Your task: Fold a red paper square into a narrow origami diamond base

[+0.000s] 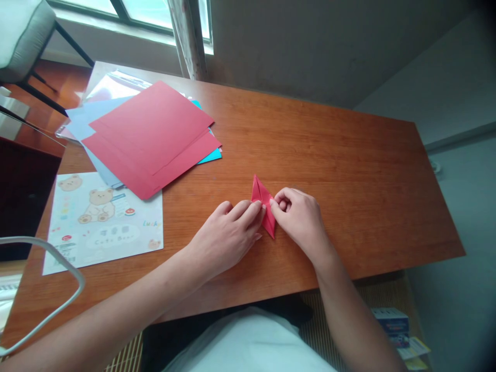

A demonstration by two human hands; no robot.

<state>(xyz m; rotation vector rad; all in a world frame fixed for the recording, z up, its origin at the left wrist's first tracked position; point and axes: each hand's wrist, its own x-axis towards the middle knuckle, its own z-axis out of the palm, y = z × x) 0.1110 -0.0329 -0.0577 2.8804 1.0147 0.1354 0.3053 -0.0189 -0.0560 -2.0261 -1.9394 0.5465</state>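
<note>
A small folded red paper (268, 217), diamond-like with pointed ends, lies on the wooden table (329, 150) near its front edge. From the left, my left hand (232, 230) reaches over it, its fingertips pressed on the middle of the paper and covering part of it. My right hand (300, 214) pinches the paper's right edge between thumb and bent index finger. One point of the paper sticks up toward the back, the other toward me.
Large red sheets (155, 134) lie over pale blue and bright blue paper at the back left. A bear-printed sheet (104, 232) is at the left, beside a white cable (70, 266). A cushioned chair (25, 36) stands beyond the table.
</note>
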